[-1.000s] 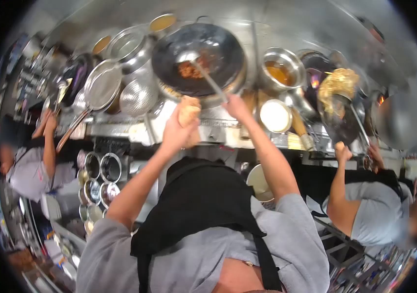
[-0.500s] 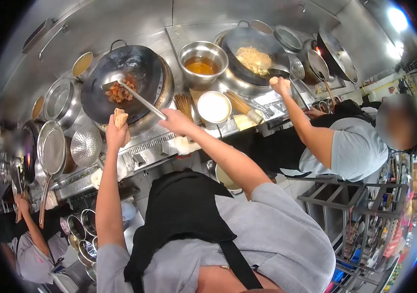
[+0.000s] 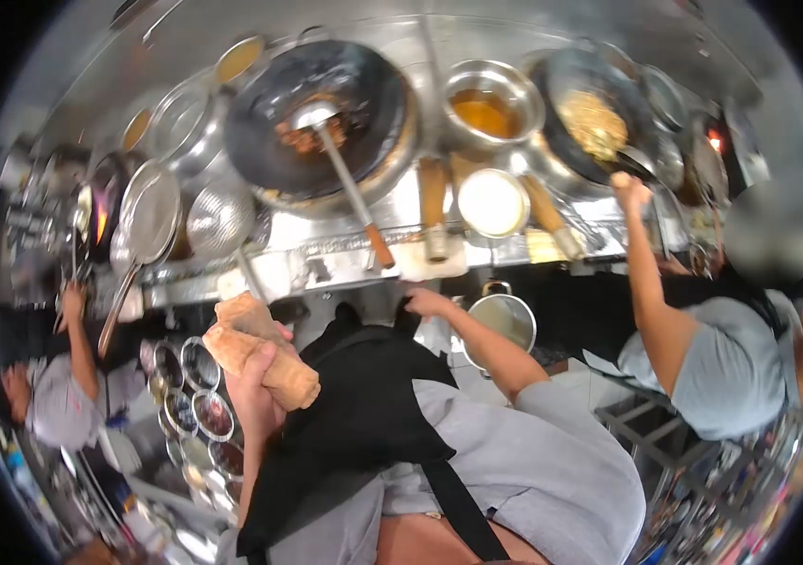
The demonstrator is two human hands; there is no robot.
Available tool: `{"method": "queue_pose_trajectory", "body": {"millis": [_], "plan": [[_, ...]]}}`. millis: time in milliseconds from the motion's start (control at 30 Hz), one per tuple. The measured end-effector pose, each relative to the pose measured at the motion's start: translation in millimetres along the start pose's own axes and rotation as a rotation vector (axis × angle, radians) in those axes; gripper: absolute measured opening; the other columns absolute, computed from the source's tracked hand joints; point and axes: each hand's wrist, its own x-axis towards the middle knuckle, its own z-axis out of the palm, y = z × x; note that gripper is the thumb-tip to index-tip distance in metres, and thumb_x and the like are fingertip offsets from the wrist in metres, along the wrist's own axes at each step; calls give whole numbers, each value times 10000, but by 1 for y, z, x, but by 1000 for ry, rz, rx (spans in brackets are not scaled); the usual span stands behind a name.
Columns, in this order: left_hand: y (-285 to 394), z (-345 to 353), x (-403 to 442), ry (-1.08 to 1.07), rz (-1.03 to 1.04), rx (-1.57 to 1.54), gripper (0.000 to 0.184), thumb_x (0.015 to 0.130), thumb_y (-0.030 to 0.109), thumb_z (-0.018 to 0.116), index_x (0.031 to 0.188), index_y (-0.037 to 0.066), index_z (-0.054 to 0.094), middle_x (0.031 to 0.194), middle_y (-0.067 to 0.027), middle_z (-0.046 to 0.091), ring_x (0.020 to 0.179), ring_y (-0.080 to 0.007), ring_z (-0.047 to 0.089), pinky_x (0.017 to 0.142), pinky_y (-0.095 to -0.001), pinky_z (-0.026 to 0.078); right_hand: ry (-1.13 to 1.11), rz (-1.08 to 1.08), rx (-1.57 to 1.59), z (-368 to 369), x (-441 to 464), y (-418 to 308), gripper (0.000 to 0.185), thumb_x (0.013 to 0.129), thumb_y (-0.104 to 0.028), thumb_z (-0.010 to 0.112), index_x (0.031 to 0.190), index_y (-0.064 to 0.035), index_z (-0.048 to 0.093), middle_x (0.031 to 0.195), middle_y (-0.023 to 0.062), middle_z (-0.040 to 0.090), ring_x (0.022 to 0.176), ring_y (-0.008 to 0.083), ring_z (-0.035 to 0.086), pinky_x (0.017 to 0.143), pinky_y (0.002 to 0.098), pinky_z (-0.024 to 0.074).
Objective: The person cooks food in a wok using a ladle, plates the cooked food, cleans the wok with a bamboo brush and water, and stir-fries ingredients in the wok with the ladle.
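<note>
My left hand (image 3: 253, 381) is wrapped around a folded tan cloth (image 3: 274, 363), held in front of the black apron. My right hand (image 3: 430, 302) is low beside the counter's front edge, near the dark apron; blur keeps its fingers from showing clearly. A ladle (image 3: 343, 169) leans in the black wok (image 3: 265, 89), its bowl on reddish-brown chopped food (image 3: 296, 139) and its wooden handle end over the counter edge. Neither hand touches the ladle.
A steel pot of amber liquid (image 3: 486, 115) and a bowl of white liquid (image 3: 494, 203) stand right of the wok. A co-worker's hand (image 3: 631, 191) is at a second wok of noodle-like food (image 3: 594, 124). Strainers (image 3: 149, 212) hang over the left counter; another person (image 3: 63, 381) works there.
My right hand has let go of the ladle and dropped toward the apron. My left hand, with the cloth, has come off the wok's rim and back toward my body. The view has shifted.
</note>
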Motion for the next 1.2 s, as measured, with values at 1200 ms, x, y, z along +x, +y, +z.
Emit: {"method": "queue_pose_trajectory", "body": {"millis": [1200], "plan": [[-47, 0, 127, -583, -265, -426, 536, 928, 304, 631, 1349, 60, 406, 1243, -65, 556, 1113, -167, 571, 913, -345, 487, 563, -786, 783, -27, -189, -296, 321, 819, 26, 665, 1122, 31, 558, 1043, 70, 640, 919, 132, 622, 807, 283, 528]]}}
